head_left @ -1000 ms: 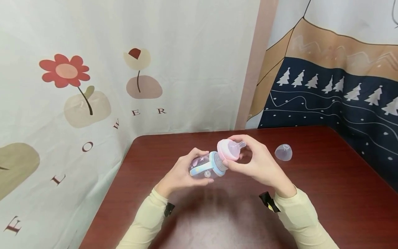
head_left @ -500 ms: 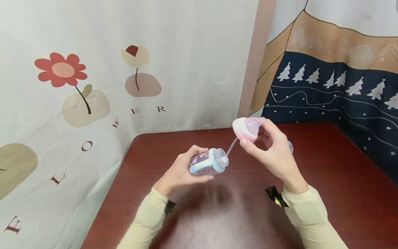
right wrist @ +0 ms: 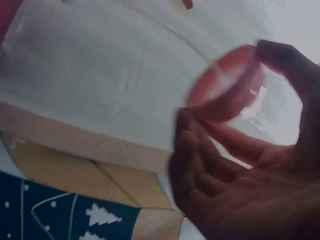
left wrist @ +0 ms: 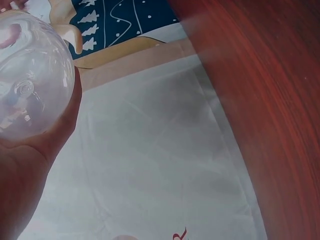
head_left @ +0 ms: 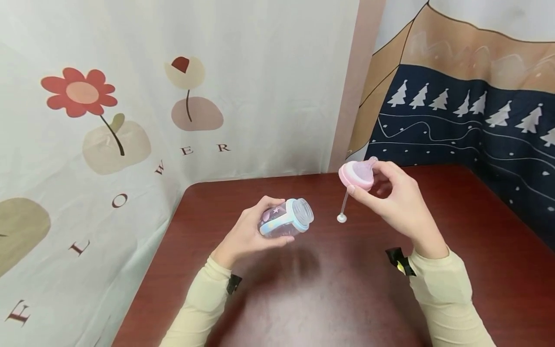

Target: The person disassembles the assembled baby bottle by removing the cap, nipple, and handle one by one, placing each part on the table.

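Note:
My left hand (head_left: 247, 233) grips a clear baby bottle (head_left: 284, 219) with a pale blue collar and handle, its open mouth tilted up to the right. In the left wrist view the bottle's rounded clear base (left wrist: 30, 85) shows at the left edge. Up and to the right, my right hand (head_left: 401, 205) pinches a pink bottle nipple lid (head_left: 356, 174) by its ring. A thin straw (head_left: 344, 201) with a white weighted end (head_left: 341, 218) hangs from the lid, apart from the bottle. The ring's pink underside (right wrist: 227, 87) shows in the right wrist view.
Both hands are above a dark red-brown table (head_left: 338, 289). A white flower-print cloth (head_left: 269, 96) hangs behind it, with a navy tree-print panel (head_left: 455, 125) on the right. The clear dome cap seen earlier is hidden behind my right hand.
My right hand has lifted the nipple lid off the bottle mouth, up and to the right, and the straw has come out. The left hand still holds the bottle in nearly the same place.

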### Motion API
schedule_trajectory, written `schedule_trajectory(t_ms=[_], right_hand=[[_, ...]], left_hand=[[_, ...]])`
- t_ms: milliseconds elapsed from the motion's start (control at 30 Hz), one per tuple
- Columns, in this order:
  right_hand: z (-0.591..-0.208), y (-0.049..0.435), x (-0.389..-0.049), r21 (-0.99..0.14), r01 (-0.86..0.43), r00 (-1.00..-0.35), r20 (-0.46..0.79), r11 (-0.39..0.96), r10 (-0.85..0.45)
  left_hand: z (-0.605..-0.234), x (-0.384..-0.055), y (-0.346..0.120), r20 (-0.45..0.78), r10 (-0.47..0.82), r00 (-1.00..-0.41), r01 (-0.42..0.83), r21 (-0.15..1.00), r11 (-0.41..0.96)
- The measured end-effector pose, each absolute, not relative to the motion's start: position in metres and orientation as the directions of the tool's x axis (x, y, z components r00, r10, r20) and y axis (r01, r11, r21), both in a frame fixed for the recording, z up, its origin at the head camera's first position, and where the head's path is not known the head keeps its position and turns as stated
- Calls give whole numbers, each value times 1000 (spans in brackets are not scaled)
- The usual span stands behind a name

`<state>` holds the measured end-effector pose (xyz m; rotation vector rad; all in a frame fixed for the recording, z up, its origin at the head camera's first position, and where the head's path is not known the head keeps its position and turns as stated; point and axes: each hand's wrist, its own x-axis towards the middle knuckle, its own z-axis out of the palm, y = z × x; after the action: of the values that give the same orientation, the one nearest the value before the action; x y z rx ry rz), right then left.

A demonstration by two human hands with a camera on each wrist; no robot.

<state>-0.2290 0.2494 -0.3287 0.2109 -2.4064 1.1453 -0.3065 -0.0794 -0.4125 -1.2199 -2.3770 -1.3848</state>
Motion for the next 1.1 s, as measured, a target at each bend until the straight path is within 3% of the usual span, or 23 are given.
schedule_trajectory(t_ms=[167, 500, 800, 1100], right_hand=[[-333, 260, -239, -660, -181, -959, 283, 729, 18], [-336, 290, -243, -550, -30, -999, 30, 835, -16], [-357, 302, -262, -580, 17, -997, -72, 814, -31], [-399, 294, -326, -642, 49, -989, -136, 765, -50]], left_hand=[[-412, -308, -79, 488, 574, -658, 707, 661, 249], [-405, -309, -79, 502, 573, -648, 720, 649, 246], [-405, -309, -76, 506, 592, -628, 730, 647, 222], [-412, -307, -82, 483, 568, -667, 695, 679, 238]])
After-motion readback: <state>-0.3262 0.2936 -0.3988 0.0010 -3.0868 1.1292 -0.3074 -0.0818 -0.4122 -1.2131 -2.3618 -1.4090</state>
